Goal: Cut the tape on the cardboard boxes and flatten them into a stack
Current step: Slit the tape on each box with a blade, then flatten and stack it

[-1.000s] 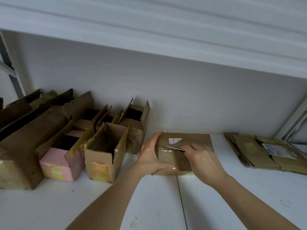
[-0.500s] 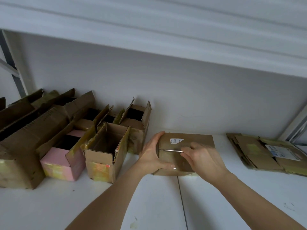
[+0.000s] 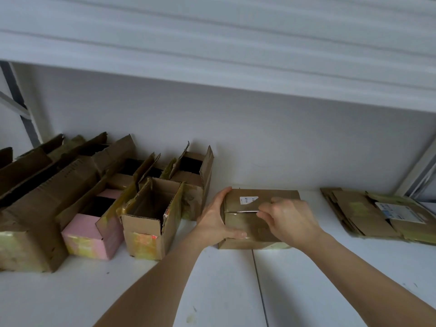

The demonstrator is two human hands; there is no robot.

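Note:
A closed, taped cardboard box (image 3: 264, 197) with a small white label lies on the white shelf (image 3: 212, 279) near the back wall. My left hand (image 3: 215, 220) grips its left end, thumb on the front face, fingers over the top. My right hand (image 3: 290, 219) holds a thin metal blade (image 3: 245, 211) lying flat along the tape seam on the box's top, its tip close to the left edge. A stack of flattened boxes (image 3: 377, 213) lies to the right.
Several open cardboard boxes (image 3: 151, 215) stand in a cluster at the left, one of them pink (image 3: 89, 237). The white back wall is right behind the boxes, and an upper shelf overhangs. A seam runs through the shelf surface below the taped box.
My right hand has drawn the blade leftward along the box's top seam, toward my left hand. The left hand has kept its grip on the box's end.

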